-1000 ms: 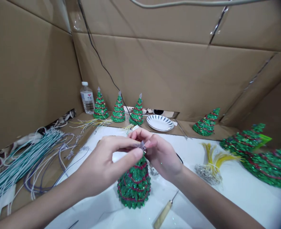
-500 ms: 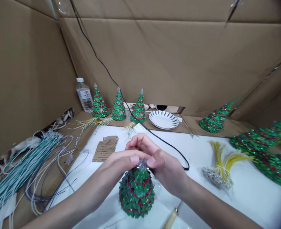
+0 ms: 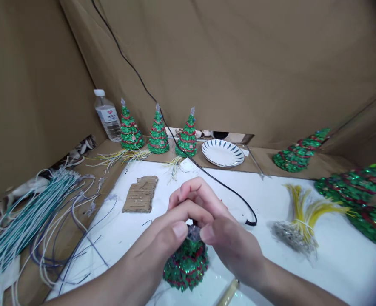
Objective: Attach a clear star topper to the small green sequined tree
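A small green glitter tree (image 3: 185,267) with red garland stands on the white table (image 3: 271,204) close in front of me. Both hands meet at its tip. My left hand (image 3: 162,240) and my right hand (image 3: 220,231) pinch the small clear star topper (image 3: 193,231) between thumbs and fingertips, fingers closed. The upper part of the tree is hidden behind my fingers.
Three finished little trees (image 3: 158,134) stand at the back beside a water bottle (image 3: 106,115) and a white plate (image 3: 223,153). More trees (image 3: 298,151) lie at the right. Yellow wires (image 3: 299,214), a cardboard piece (image 3: 141,194), a black cable (image 3: 229,191), green and white wires (image 3: 25,214) and a wooden handle (image 3: 228,293) lie around.
The camera has tilted down and closer. My hands have sunk lower onto the tree's tip, and the tree now sits nearer the bottom edge, more covered by my fingers.
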{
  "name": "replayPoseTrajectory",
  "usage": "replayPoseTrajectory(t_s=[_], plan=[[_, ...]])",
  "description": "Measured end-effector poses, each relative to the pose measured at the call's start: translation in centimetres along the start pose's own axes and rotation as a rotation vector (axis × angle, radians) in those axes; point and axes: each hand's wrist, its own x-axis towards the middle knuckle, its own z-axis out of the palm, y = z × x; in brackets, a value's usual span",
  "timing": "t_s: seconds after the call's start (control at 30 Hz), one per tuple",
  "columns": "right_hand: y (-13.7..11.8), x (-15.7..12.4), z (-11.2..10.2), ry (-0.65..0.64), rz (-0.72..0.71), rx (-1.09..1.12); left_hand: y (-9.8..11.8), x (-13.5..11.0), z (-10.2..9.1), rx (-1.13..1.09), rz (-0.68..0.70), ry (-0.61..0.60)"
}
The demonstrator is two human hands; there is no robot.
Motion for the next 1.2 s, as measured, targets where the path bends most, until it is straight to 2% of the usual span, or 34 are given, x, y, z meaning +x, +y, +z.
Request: replayPoseTrajectory(t_s=[0.23,0.47,0.57,0.77,1.2], plan=[[-0.4,-0.2,0.2,-0.005,0.056,0.015,0.7,-0.3,0.0,-0.052,-0.011,-0.056],[-0.7,-0.3,0.2,-0.015,0.114,0.028,0.2,-0.2,0.1,-0.082,-0.034,-0.031],[-0.8,-0.4,0.2,-0.015,0.117,0.016,0.0,-0.2,0.2,-0.103,-0.010,-0.020],[-1.1,-0.4,0.2,0.003,0.139,-0.013,0.0,-0.4,0.5,-0.156,-0.074,0.012],[-1.2,-0.5,0.2,-0.004,0.118,-0.098,-0.3,-0.4,0.5,-0.207,-0.065,-0.012]])
